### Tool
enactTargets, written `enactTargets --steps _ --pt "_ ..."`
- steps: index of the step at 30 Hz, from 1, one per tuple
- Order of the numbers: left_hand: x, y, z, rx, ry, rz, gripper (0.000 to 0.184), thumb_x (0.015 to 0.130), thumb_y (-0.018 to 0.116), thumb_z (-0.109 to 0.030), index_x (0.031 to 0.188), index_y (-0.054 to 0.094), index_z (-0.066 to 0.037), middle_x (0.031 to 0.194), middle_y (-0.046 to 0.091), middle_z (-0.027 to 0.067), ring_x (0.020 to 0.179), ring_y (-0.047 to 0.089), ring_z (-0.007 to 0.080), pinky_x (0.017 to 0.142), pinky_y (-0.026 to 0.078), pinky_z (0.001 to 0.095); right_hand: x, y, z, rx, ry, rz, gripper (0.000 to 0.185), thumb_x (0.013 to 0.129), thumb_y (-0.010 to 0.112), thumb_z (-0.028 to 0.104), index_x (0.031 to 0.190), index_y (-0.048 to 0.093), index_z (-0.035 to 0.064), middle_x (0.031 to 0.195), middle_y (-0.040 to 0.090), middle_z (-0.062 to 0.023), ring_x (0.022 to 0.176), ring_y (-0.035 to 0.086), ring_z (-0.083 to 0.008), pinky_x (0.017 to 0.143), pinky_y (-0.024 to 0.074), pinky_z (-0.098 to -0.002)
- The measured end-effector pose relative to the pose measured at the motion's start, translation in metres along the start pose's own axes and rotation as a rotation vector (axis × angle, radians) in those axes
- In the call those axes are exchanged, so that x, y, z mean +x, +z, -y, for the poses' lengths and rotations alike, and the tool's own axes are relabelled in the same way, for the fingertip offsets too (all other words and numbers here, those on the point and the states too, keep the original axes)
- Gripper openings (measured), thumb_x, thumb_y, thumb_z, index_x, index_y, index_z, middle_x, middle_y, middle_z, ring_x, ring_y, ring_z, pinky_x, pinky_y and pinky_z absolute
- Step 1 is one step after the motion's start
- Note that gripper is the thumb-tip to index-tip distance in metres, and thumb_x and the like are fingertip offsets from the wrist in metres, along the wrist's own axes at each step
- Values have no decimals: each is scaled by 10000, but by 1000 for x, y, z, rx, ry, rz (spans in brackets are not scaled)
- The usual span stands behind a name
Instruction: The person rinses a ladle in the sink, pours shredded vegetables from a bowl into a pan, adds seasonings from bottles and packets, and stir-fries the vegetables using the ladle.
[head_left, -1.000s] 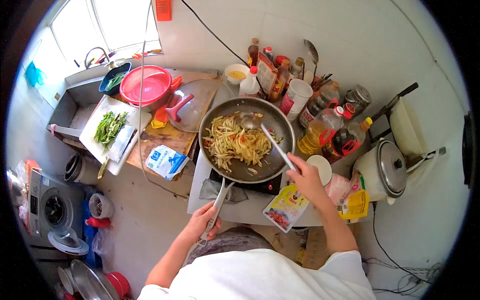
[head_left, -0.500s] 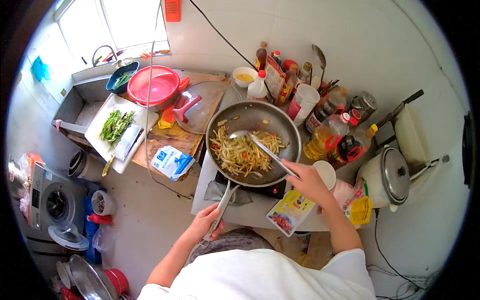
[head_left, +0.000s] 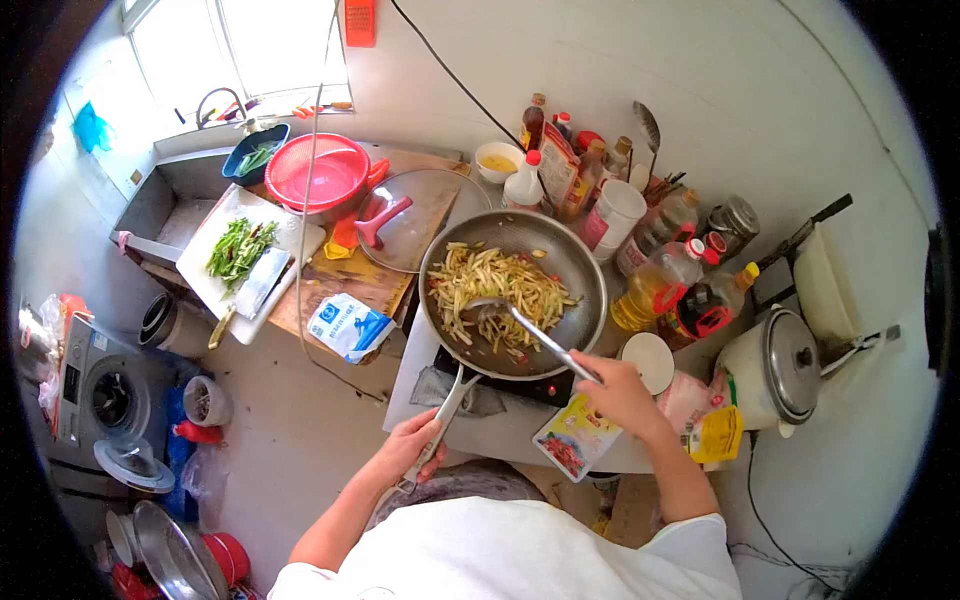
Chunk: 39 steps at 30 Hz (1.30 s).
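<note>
My left hand [head_left: 418, 443] is closed round the long handle of a frying pan [head_left: 575, 255], which sits over the cooker. Inside the pan lies a heap of pale, thin-cut food strips [head_left: 490, 275] with small red bits. My right hand [head_left: 617, 388] grips the metal handle of a spatula [head_left: 540, 336], whose rounded head rests among the strips at the pan's left middle. Just below my right hand lies a yellow and white food packet [head_left: 577, 437]. A dark grey cloth [head_left: 455, 393] is beside the pan's handle.
Bottles [head_left: 655, 285] and jars crowd the back right, near a white cooking pot [head_left: 765, 365]. To the left are a glass lid [head_left: 415, 215], a blue-white packet [head_left: 350, 327], a red basket [head_left: 317, 172] and a cutting board [head_left: 208, 268] with chopped greens and a knife. A cord hangs in front.
The spatula head has moved toward the near side of the pan, and the strips are now heaped farther back. My right hand has shifted slightly right and down; my left keeps its hold.
</note>
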<state>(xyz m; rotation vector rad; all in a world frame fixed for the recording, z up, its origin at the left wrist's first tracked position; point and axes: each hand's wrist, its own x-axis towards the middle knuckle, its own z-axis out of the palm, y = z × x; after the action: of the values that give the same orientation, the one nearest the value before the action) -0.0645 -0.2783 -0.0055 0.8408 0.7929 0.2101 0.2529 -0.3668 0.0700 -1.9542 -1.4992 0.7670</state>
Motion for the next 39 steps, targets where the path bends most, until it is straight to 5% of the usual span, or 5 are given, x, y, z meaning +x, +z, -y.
enactTargets --steps 10,13,17,26,39 --pt "-7 -7 -17 95 -39 -43 457 1005 425 -275 1426 353 -113 691 529 57 442 444 115 369 378 262 123 6 -38 157 208 -31 472 774 606 110 1239 567 40 964 668 -178 728 625 -213 682 482 -326" --pt "-8 -9 -18 80 -47 -62 453 1001 434 -263 1412 363 -89 679 536 63 427 442 117 364 369 262 116 8 -55 85 -217 75 491 767 606 74 1256 564 55 855 650 -138 714 598 -164 686 479 -317" --pt "-6 -13 -19 82 -8 -63 453 996 441 -238 1400 369 -47 676 550 72 413 448 119 351 366 269 49 -36 -3 -531 -445 -53 457 737 635 79 1185 630 169 715 554 -79 636 575 -232 619 468 -380" --pt "-6 -21 -23 105 -17 -38 459 995 441 -239 1416 369 -68 683 549 64 447 464 111 379 387 261 -45 -81 14 -732 -223 -47 405 745 627 88 1130 654 211 690 549 -62 641 581 -254 560 449 -360" --pt "-4 -22 -21 100 -4 -8 441 1001 425 -252 1398 380 -65 658 534 60 407 442 114 353 368 256 7 -10 -5 -220 -2 -156 450 792 627 134 1239 583 150 1010 658 -162 839 631 -328 758 496 -382"
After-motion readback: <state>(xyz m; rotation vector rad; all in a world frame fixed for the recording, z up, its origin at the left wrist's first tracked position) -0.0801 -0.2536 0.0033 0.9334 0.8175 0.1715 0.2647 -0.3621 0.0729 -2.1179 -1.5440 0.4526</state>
